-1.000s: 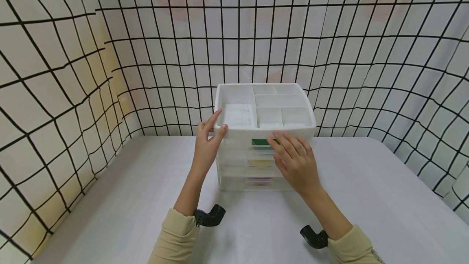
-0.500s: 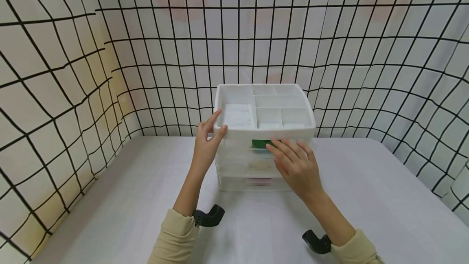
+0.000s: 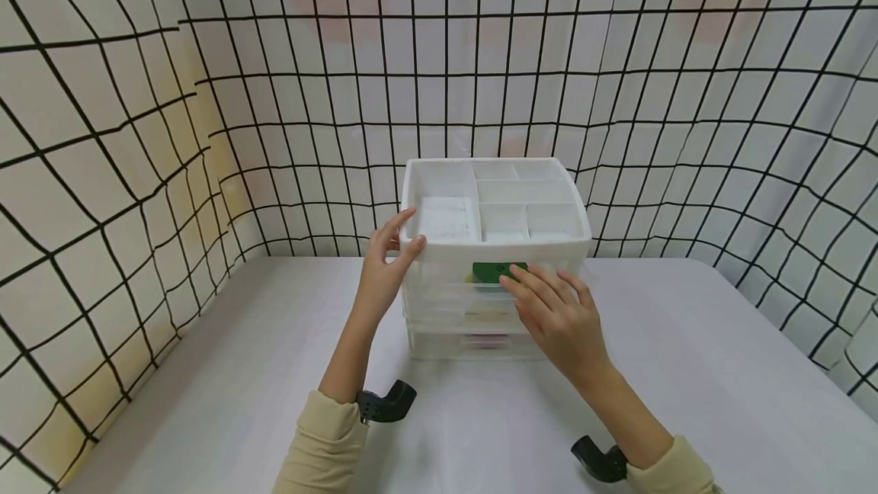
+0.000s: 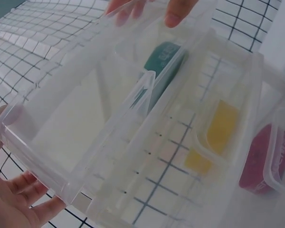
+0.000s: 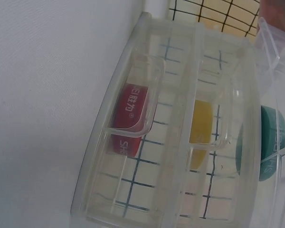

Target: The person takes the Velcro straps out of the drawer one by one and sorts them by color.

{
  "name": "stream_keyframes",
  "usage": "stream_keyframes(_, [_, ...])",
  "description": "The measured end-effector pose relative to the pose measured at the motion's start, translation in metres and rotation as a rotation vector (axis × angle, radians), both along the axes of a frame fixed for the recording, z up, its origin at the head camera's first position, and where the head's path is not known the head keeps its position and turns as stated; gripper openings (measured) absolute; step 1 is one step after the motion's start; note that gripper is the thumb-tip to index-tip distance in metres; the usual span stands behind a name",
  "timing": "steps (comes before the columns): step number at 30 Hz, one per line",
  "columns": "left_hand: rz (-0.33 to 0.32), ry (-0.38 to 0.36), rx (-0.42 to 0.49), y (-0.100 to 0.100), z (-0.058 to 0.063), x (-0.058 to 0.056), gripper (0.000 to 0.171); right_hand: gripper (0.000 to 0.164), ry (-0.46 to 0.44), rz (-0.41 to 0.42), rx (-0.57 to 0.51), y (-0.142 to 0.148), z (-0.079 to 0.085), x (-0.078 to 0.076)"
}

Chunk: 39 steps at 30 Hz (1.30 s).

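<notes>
Nearest, two beige sleeves point(image 3: 325, 441) come in from 7 and 5 o'clock, a black wrist camera point(image 3: 387, 402) at each cuff. The right hand point(image 3: 559, 311) reaches toward 10 o'clock, fingers bent over the top drawer's lip and seemingly gripping it, the thumb apparently outside. The top drawer point(image 3: 435, 299) stands partly out toward 6 o'clock, its long side running 9 to 3. Its green piece point(image 3: 490, 274) lies just at 9 o'clock of the right fingertips, also lengthwise 9 to 3; whether they touch it, I cannot tell. The right hand is the nearer to it. The left hand point(image 3: 382, 269), at 9 o'clock, grips the cabinet's front-left corner, thumb on the rim.

The drawers are thin, clear, slightly cloudy plastic with rounded finger recesses. Through the lower fronts show a yellow piece point(image 5: 201, 116) and a red piece point(image 5: 130, 107) with pale lettering.

The cabinet point(image 3: 466, 251) is topped by a smooth white tray point(image 3: 446, 219), divided into square-edged compartments. Beneath lies a matte white table point(image 3: 288, 341); beyond, at 12 o'clock, black grid lines point(image 3: 447, 72) cross a pale, creased backing.
</notes>
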<state>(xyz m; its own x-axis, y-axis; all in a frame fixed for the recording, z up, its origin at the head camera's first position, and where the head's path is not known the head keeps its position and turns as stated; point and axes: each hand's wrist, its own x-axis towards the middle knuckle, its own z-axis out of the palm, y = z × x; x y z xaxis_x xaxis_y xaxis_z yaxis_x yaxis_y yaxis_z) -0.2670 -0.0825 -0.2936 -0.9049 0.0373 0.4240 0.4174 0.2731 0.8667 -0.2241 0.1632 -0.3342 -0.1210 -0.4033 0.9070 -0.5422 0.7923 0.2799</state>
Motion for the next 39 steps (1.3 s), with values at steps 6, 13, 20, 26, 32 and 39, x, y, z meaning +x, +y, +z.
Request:
stream_keyframes(6, [-0.002, 0.0, -0.018, -0.001, 0.002, -0.001, 0.046, 0.029, -0.014, 0.019, -0.005, 0.001, 0.0, 0.005])
stream_keyframes(13, [0.001, 0.013, -0.033, -0.002, 0.003, -0.003, 0.046, 0.029, -0.019, 0.029, -0.002, 0.002, 0.0, 0.012])
stream_keyframes(20, [0.006, 0.004, -0.032, -0.003, 0.004, -0.004, 0.045, 0.028, 0.013, 0.061, -0.002, 0.001, 0.001, 0.018])
stream_keyframes(26, [0.005, 0.0, -0.04, -0.003, 0.004, -0.006, 0.047, 0.026, 0.039, 0.082, -0.005, 0.001, 0.002, 0.022])
stream_keyframes(32, [0.006, -0.002, -0.04, -0.001, 0.003, -0.006, 0.048, 0.026, 0.067, 0.091, -0.002, 0.001, 0.002, 0.027])
stream_keyframes(39, [0.013, 0.061, -0.014, 0.0, 0.0, -0.007, 0.045, 0.026, 0.068, 0.097, 0.006, 0.001, 0.003, 0.034])
